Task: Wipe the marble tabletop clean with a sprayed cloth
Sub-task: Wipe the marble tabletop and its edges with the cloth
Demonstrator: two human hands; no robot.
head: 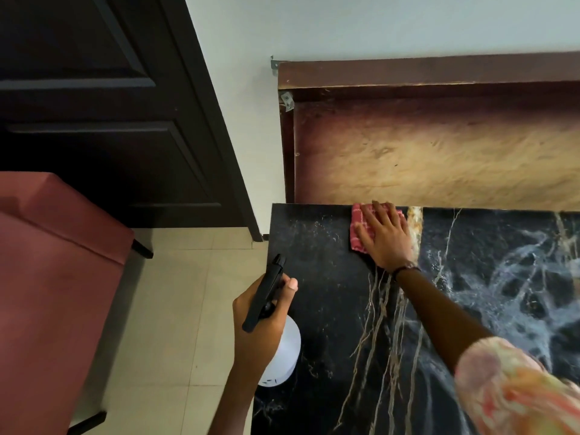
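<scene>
Right hand [384,235] lies flat, fingers spread wide, palm down on the red checked cloth [361,230], pressing it to the black marble surface [329,277]. The cloth sits at the far edge of the surface, centre of the frame, just left of a pale vertical vein and touching the wooden back panel's [439,152] base line. About half of it shows, left of and above the fingers.

Left hand [260,312] is closed around the black trigger head of a spray bottle [282,350], lower centre-left, held over the near left edge of the surface. The nozzle points up-frame. The bottle's white body hangs below the fist; its fill level cannot be read (body is opaque).

Key relation: the cloth is already under the right hand, so the wipe belongs to that arm. The surface's long axis runs left to right across the frame. Unwiped stone lies mostly right and toward the viewer, with a shorter strip left toward the corner. Judgement: a stroke along the back edge, then rows worked nearer, looks the sensible sequence.

Risk: the bottle hovers partly past the edge, above the tiled floor [188,277].
</scene>
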